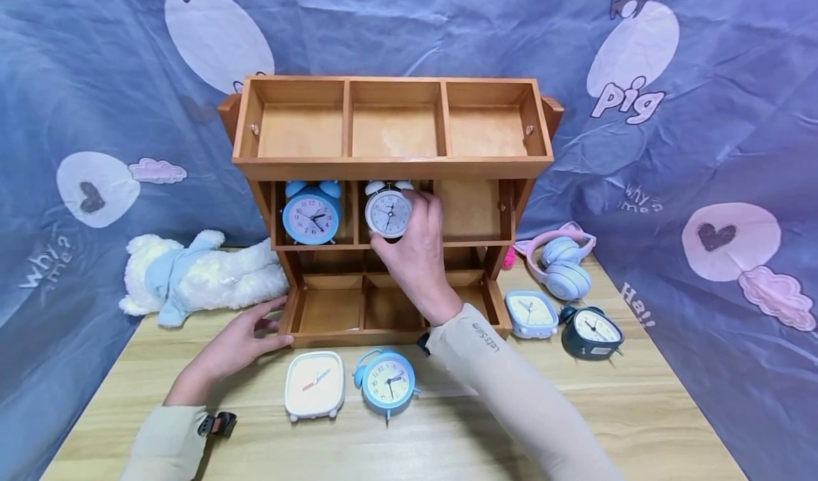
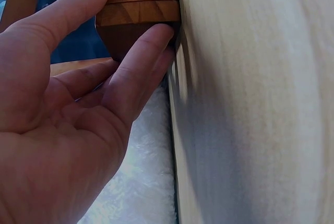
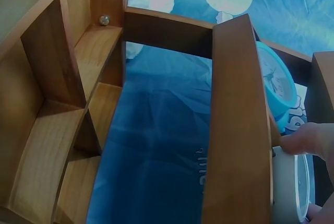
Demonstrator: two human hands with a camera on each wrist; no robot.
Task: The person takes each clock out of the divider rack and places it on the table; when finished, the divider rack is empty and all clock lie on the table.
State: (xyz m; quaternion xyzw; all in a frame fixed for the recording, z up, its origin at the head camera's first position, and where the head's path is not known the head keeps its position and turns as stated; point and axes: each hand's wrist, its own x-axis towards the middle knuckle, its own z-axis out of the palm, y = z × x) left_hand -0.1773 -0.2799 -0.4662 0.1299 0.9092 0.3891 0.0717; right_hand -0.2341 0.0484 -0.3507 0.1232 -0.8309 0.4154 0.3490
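My right hand (image 1: 418,253) grips a white twin-bell alarm clock (image 1: 381,213) by its right side, in the middle compartment of the wooden shelf's (image 1: 393,169) second tier. In the right wrist view, a thumb and a fingertip lie against that clock's white casing (image 3: 284,182). Left of it, a blue twin-bell alarm clock (image 1: 311,216) stands upright in the left compartment. My left hand (image 1: 233,346) touches the shelf's lower left corner, its fingers (image 2: 138,72) extended and loosely bent against the wood (image 2: 138,12).
On the table before the shelf stand a white square clock (image 1: 314,385) and a light-blue alarm clock (image 1: 388,381). To the right are a pale-blue square clock (image 1: 532,314), a dark green alarm clock (image 1: 592,333) and headphones (image 1: 562,261). A white plush toy (image 1: 204,275) lies left.
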